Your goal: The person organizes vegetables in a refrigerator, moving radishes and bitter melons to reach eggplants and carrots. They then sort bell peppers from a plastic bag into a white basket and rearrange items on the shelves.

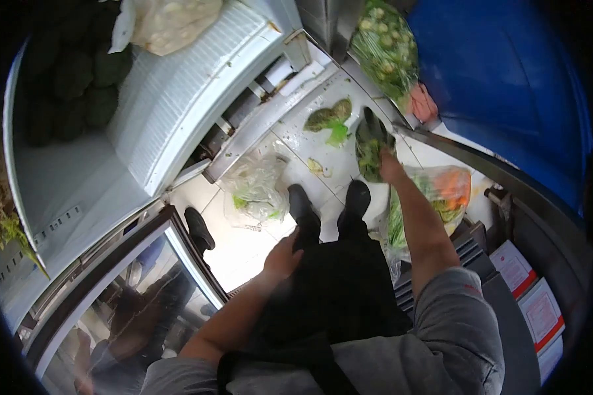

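Observation:
My right hand (390,167) is closed on a bag of dark leafy greens (371,148), just above the tiled floor in front of my shoes. My left hand (282,258) rests beside my knee with its fingers stretched out, holding nothing. Ahead of it on the floor lies a clear plastic bag (254,191) with a little green in it. A small bunch of greens (329,118) in a bright green wrapper lies farther off. Right of my right forearm, a clear bag (451,191) holds orange and green vegetables, partly hidden by my arm.
To the left stands an open white refrigerated cabinet (184,85) with a pale bag (174,23) on it. A glass door (132,309) is at lower left. Leaf scraps (317,168) litter the floor. A blue sheet (501,79) and bagged greens (385,49) are at upper right.

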Tool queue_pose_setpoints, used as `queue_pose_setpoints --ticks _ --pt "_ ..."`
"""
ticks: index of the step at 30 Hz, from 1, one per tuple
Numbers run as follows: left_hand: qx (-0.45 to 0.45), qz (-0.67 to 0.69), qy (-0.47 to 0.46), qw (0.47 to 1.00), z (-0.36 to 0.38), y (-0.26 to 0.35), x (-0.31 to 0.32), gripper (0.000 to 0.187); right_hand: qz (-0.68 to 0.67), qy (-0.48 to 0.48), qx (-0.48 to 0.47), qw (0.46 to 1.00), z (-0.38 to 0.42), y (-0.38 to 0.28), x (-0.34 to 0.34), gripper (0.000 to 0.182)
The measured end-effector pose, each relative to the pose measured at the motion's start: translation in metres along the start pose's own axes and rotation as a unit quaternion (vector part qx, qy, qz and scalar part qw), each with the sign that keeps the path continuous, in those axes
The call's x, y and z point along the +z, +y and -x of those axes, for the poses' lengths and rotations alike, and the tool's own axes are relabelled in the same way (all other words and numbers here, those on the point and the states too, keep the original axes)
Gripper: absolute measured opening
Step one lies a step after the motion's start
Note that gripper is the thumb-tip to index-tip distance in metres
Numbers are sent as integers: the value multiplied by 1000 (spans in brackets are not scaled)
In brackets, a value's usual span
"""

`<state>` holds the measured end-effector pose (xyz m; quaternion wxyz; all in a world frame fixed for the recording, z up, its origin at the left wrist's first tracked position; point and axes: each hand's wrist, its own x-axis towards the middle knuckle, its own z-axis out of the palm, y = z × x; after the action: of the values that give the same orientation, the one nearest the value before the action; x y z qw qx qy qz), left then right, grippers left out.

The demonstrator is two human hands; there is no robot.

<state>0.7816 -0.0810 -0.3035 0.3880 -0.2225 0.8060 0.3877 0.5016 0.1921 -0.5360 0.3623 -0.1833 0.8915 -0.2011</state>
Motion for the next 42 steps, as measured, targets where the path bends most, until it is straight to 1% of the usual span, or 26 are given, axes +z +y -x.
queue_pose_setpoints --ticks 1,2,4,5,6,7,8,9,10,12,13,16,19,20,22,24,25,26,28,29,30,32,33,35,37,42 --pt "-40 32 -32 998 1 6 0 68 -77 72 -6 994 14 -11 5 39" --pt "-4 64 8 998 0 -6 15 71 -75 51 6 996 28 -31 -7 35" --pt "-91 208 -76 971 -2 9 14 71 -87 20 26 996 63 -82 -50 27" --pt "-86 210 -70 971 -2 21 13 71 -99 11 33 994 82 -109 -72 24" --pt "-192 415 -99 884 0 37 11 70 -125 7 30 992 103 -135 -90 24" --pt "-284 593 -127 742 6 51 4 68 -150 3 28 988 124 -166 -111 25" --pt "-276 596 -128 743 14 62 -5 68 -220 -52 66 972 145 -213 -147 26" --pt "-200 730 -181 628 21 74 -18 71 -249 -62 42 965 168 -264 -179 26" --pt "-115 834 -230 489 28 86 -30 76 -192 -41 -46 979 186 -295 -186 28" --pt "97 927 -131 337 41 111 -52 70 -111 -156 -125 973 224 -377 -220 28" --pt "151 932 -106 312 47 115 -65 69 -100 -167 -182 964 242 -407 -233 25" --pt "219 899 -13 379 48 92 -124 67 -137 -115 -366 913 256 -459 -232 16" --pt "287 804 98 511 31 20 -224 64 -28 92 -477 874 216 -502 -218 9" --pt "296 767 149 549 31 -3 -260 64 -29 119 -482 868 192 -513 -212 13" --pt "185 704 424 540 53 34 -326 59 77 132 -450 880 133 -526 -187 19" --pt "140 469 570 660 50 31 -356 54 129 156 -371 906 67 -530 -138 19" --pt "130 244 607 745 40 27 -366 52 195 196 -350 895 46 -531 -120 17" --pt "114 4 608 786 28 25 -377 50 192 197 -349 896 37 -538 -122 17" --pt "76 -61 623 776 -8 32 -380 47 131 239 -357 894 29 -549 -121 16" --pt "39 -122 638 760 -18 35 -378 45 104 169 -343 918 32 -555 -129 22" --pt "39 -122 637 760 -21 33 -380 45 104 169 -342 919 32 -559 -141 22" --pt "52 -91 610 785 -22 35 -387 43 129 -42 -325 936 25 -563 -171 31" --pt "18 -87 639 764 -20 45 -389 41 91 -52 -349 931 20 -571 -191 36" --pt "48 -74 656 749 -20 48 -400 41 -35 242 -353 903 -2 -595 -193 32" --pt "131 -69 682 716 -41 36 -412 45 12 258 -340 904 -27 -613 -178 28" --pt "123 -50 658 742 -48 26 -411 50 105 267 -350 892 -44 -620 -168 35"
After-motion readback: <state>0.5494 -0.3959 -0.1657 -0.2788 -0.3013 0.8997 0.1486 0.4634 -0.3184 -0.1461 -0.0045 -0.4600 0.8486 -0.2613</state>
